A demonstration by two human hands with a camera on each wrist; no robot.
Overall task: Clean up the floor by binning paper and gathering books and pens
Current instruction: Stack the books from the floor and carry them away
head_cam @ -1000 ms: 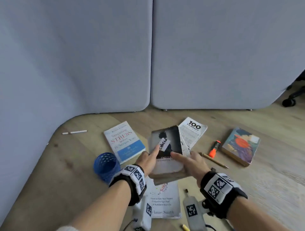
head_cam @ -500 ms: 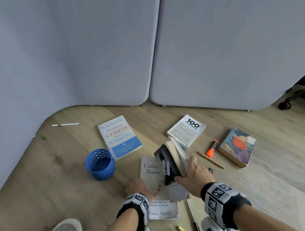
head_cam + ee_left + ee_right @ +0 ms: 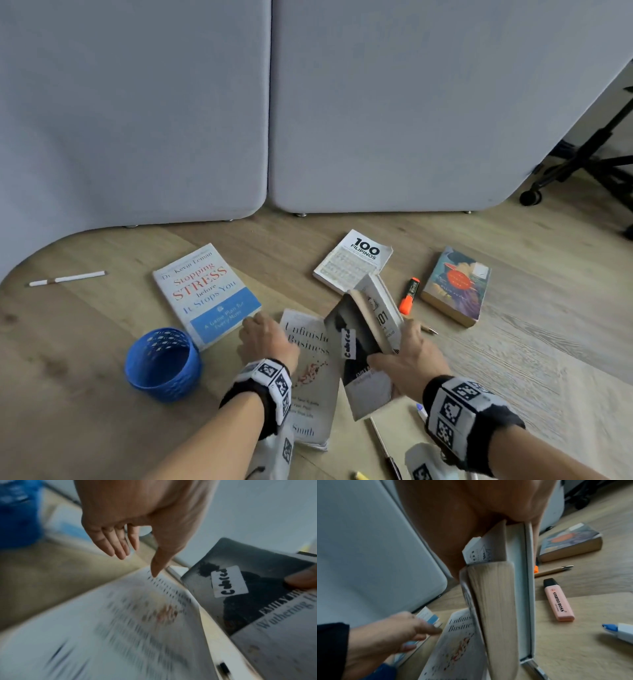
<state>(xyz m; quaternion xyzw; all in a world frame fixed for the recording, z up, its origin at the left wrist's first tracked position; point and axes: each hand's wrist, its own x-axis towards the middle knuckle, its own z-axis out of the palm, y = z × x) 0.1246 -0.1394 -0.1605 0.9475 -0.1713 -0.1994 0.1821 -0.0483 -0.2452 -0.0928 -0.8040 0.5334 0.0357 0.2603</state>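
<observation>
Two books, a dark Wuthering Heights paperback (image 3: pixel 356 346) and a white one (image 3: pixel 385 315), are held tilted on edge over the floor. Unfinished Business (image 3: pixel 310 377) lies flat beside them, the Stopping Stress book (image 3: pixel 205 291) further left, blue cup (image 3: pixel 162 365) nearby.

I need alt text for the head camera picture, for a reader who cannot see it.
The right hand holds two books upright over a wooden floor. The left hand reaches toward a blue and white book. A blue cup, more books and pens lie around.
</observation>
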